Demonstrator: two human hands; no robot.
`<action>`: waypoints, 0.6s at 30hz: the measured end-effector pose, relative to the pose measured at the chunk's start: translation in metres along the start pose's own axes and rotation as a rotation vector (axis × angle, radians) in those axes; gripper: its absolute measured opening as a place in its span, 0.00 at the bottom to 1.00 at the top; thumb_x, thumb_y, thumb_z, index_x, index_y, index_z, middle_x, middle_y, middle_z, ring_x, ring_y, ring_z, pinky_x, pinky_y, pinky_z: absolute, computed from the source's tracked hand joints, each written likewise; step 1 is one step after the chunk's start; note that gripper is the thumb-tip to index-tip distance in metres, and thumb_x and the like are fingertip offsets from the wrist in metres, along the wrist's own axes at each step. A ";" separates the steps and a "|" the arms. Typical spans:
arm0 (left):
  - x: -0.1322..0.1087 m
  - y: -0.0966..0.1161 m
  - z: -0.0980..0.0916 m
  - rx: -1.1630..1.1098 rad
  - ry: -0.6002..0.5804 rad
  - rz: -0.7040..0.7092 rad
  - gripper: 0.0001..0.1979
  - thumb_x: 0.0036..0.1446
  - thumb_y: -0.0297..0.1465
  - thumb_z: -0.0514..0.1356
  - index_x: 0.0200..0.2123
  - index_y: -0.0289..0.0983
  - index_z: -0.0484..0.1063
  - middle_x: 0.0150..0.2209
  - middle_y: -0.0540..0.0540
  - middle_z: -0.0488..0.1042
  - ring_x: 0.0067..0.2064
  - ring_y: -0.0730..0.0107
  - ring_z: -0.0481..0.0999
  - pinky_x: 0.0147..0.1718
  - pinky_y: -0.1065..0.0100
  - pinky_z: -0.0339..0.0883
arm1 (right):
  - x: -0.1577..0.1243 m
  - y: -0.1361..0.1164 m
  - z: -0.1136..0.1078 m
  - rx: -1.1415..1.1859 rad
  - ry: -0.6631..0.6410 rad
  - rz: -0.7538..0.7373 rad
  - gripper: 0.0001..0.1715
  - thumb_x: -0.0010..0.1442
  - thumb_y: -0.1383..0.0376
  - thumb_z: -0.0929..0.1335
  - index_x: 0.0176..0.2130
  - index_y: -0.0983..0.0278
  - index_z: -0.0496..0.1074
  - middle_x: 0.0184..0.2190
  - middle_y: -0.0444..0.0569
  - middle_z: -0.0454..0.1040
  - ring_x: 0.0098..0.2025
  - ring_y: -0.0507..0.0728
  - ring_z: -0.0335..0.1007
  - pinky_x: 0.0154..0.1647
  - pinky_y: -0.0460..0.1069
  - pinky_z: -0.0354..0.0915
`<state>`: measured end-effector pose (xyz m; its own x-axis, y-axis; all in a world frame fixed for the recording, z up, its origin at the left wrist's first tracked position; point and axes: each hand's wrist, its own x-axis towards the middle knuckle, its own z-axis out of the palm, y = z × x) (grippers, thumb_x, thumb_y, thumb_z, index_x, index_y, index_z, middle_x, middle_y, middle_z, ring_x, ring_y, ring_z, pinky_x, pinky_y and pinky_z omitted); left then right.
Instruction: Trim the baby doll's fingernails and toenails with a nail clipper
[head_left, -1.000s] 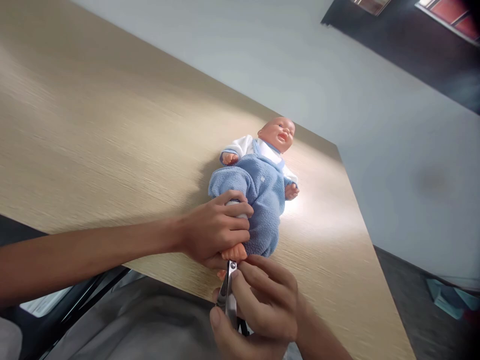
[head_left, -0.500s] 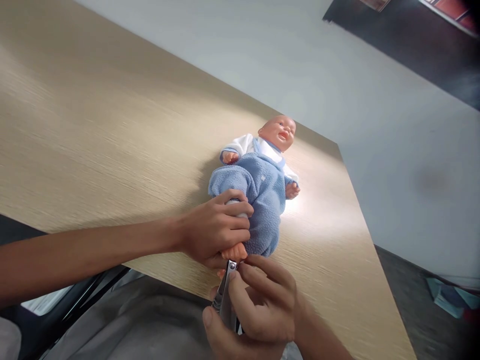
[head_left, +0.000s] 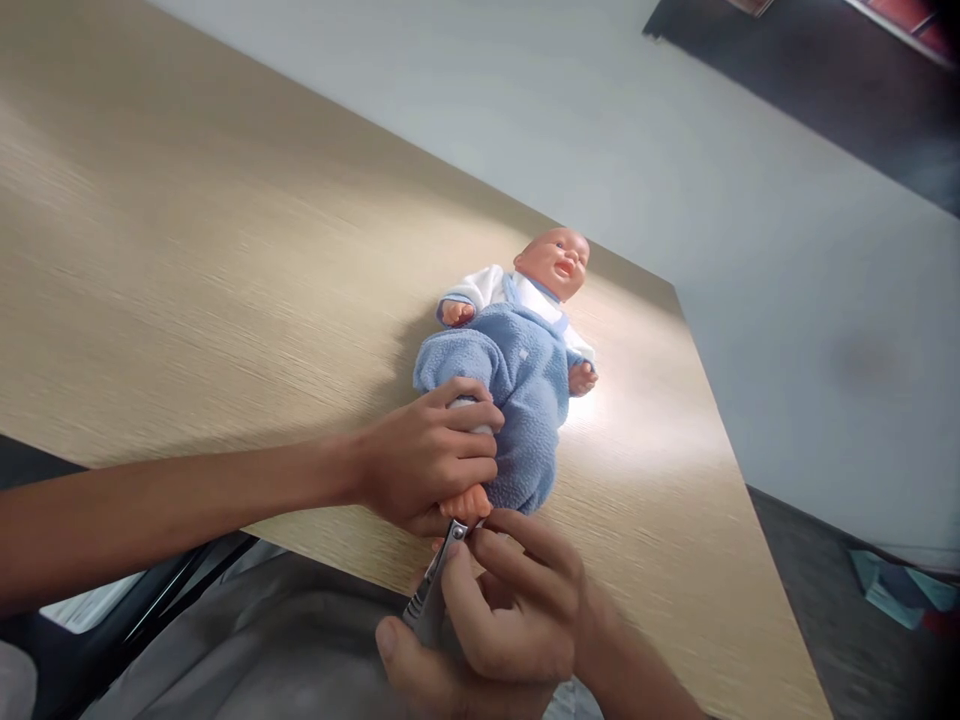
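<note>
A baby doll [head_left: 525, 350] in blue fleece overalls and a white top lies face up on the wooden table [head_left: 225, 250], its head toward the far edge. My left hand [head_left: 442, 450] is wrapped round one of its lower legs. The orange toes [head_left: 466, 502] of that foot stick out below my fingers. Between the fingers and thumb of my right hand [head_left: 502, 610] is a silver nail clipper [head_left: 435, 585], its head at the toes. Whether the clipper's jaws touch a toe cannot be made out.
Below the table's near edge are grey cloth [head_left: 262, 640] over my lap and a black chair part. A pale wall [head_left: 810, 330] rises beyond the table. Light blue items [head_left: 889, 590] lie on the dark floor at the right.
My right hand and the clipper have shifted slightly left, and the clipper is tilted more. The thumb sits farther left. My left hand still holds the leg.
</note>
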<state>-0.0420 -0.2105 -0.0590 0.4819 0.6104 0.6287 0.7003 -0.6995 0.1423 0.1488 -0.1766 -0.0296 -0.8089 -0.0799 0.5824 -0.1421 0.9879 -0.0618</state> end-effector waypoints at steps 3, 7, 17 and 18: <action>0.000 0.000 0.000 -0.004 -0.001 -0.001 0.10 0.59 0.33 0.52 0.30 0.38 0.69 0.33 0.44 0.78 0.50 0.54 0.73 0.57 0.48 0.59 | -0.010 0.003 0.003 -0.154 -0.002 -0.107 0.21 0.53 0.83 0.63 0.22 0.59 0.69 0.21 0.41 0.60 0.27 0.49 0.62 0.30 0.44 0.77; 0.001 0.000 0.000 0.006 0.000 -0.005 0.10 0.60 0.34 0.52 0.29 0.38 0.69 0.33 0.45 0.78 0.50 0.55 0.73 0.57 0.49 0.59 | -0.014 0.007 0.002 -0.156 0.011 -0.146 0.18 0.55 0.81 0.64 0.25 0.60 0.72 0.25 0.43 0.65 0.28 0.49 0.63 0.33 0.45 0.78; 0.001 0.000 -0.002 0.016 -0.010 -0.007 0.08 0.60 0.33 0.55 0.29 0.38 0.70 0.32 0.46 0.77 0.49 0.57 0.73 0.58 0.50 0.59 | 0.000 0.008 -0.003 -0.081 0.062 -0.221 0.27 0.56 0.79 0.63 0.44 0.50 0.75 0.30 0.38 0.73 0.28 0.50 0.68 0.30 0.48 0.76; 0.001 0.000 -0.002 0.015 -0.006 -0.004 0.08 0.60 0.33 0.55 0.30 0.38 0.70 0.32 0.46 0.77 0.49 0.57 0.73 0.58 0.50 0.59 | 0.001 0.008 -0.003 -0.068 0.077 -0.230 0.30 0.57 0.79 0.63 0.48 0.48 0.73 0.32 0.37 0.74 0.28 0.50 0.68 0.30 0.49 0.76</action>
<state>-0.0424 -0.2107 -0.0570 0.4817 0.6155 0.6237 0.7105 -0.6910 0.1332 0.1483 -0.1682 -0.0271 -0.7134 -0.2964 0.6350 -0.2767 0.9517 0.1333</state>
